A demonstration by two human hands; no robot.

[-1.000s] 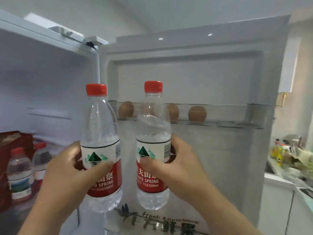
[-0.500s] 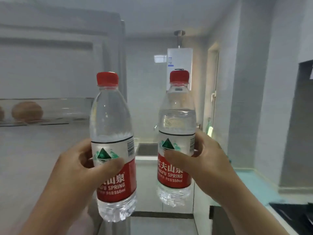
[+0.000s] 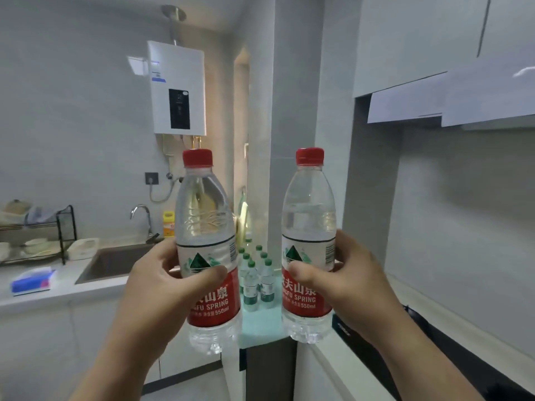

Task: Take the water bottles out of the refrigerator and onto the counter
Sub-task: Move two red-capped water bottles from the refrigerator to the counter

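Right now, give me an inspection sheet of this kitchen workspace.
Surface: pale counter ahead, partly bare.
Job's things: two red-capped bottles, left bottle and right bottle, upright, in the air.
Clutter: green-capped small bottles on the counter; sponge, dish rack by the sink.
Hands: left hand and right hand, each gripping one bottle.
Cables: cord below the wall socket.
Surroundings: water heater, cabinets overhead.

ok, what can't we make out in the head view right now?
- Green-capped bottles on the counter: count unclear, partly behind the left bottle and right bottle.
- Their labels: too small.
- Left hand and right hand: fingers behind the bottles.
- Dish rack: cut by left edge.
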